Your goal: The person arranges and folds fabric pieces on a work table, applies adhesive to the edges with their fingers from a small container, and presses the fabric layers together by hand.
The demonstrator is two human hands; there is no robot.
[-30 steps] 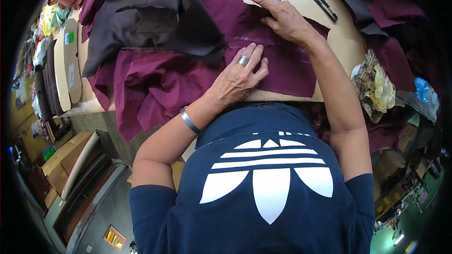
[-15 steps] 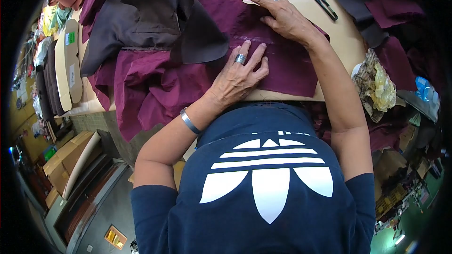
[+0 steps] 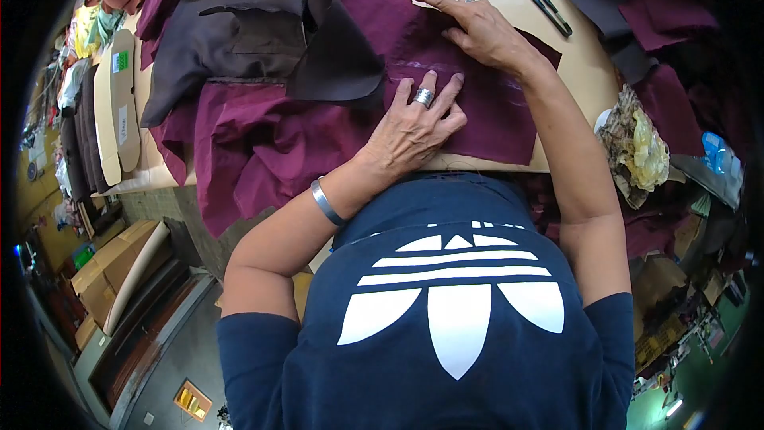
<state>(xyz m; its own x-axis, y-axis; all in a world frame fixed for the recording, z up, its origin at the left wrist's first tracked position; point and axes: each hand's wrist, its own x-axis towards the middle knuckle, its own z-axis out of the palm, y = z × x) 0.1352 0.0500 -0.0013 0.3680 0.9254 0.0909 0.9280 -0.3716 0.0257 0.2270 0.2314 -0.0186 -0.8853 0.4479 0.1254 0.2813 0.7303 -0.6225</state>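
Maroon fabric (image 3: 493,127) lies over the table edge in front of me, with a pale line running across it. My left hand (image 3: 418,123), wearing a wide silver ring, rests on this fabric with its fingers apart. Farther up, my right hand (image 3: 481,28) touches the cloth's upper edge, its index finger stretched to the left and the other fingers loosely bent. Neither hand grips anything visible. Left of my hands, dark grey fabric (image 3: 263,40) is layered over more crumpled maroon cloth (image 3: 247,143) that hangs past the edge.
Small thread snips (image 3: 545,6) lie on the tan tabletop (image 3: 585,56) at upper right. A crumpled yellowish plastic bundle (image 3: 641,147) sits by the right edge. Dark and maroon cloth (image 3: 660,16) is piled beyond. A long cardboard piece (image 3: 119,111) stands at left, above cardboard boxes (image 3: 111,267).
My left hand has shifted slightly to the right across the maroon fabric, its fingers a little more spread. The dark cloth's edge has moved slightly. My right hand stays nearly in place.
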